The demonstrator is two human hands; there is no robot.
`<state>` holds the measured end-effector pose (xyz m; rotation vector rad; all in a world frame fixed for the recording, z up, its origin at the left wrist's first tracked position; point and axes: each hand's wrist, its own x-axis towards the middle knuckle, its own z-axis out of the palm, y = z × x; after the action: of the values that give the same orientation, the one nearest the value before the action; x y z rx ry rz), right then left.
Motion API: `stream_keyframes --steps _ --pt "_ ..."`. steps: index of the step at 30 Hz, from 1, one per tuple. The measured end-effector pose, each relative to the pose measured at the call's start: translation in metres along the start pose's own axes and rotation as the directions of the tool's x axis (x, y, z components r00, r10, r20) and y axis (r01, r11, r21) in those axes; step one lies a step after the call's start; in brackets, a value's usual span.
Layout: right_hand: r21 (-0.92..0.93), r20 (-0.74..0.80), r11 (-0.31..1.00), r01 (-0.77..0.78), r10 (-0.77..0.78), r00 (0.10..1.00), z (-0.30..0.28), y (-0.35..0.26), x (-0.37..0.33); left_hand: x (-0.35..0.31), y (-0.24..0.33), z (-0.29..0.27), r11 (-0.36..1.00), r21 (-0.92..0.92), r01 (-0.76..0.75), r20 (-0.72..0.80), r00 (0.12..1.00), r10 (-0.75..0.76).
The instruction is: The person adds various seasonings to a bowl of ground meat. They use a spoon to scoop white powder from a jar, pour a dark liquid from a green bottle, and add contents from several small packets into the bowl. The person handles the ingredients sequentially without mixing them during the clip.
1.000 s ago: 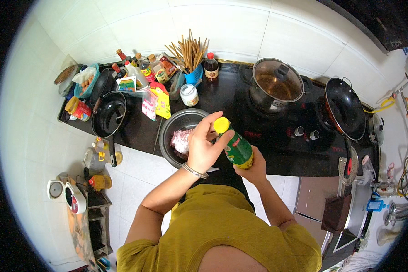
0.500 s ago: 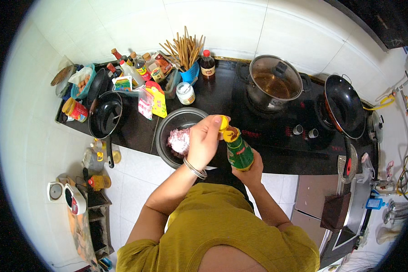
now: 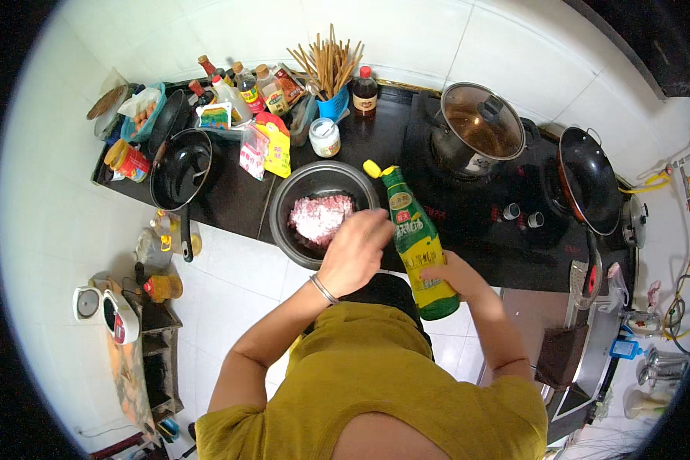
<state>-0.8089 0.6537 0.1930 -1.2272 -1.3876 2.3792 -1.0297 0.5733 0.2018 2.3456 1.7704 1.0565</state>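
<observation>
Holding green glass bottle (image 3: 415, 249) w/ both hands, beside round metal bowl (image 3: 299, 184).

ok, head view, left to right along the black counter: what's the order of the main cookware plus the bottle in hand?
Black frying pan → dark bowl of minced meat → green bottle with yellow cap, held by the right hand → lidded steel pot → black wok.
</observation>
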Motion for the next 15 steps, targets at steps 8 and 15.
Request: stream_keyframes --steps 8,15 --pt "0.254 0.215 0.965 -0.07 0.014 0.977 0.063 -0.066 -0.018 0.022 -0.005 -0.052 0.88 0.238 -0.411 -0.063 0.898 0.436" --pt "-0.623 0.183 0.666 0.409 -0.384 0.905 0.094 -0.136 0.007 0.03 -0.042 -0.125 0.99 -0.073 -0.124 -0.139 0.984 0.113"
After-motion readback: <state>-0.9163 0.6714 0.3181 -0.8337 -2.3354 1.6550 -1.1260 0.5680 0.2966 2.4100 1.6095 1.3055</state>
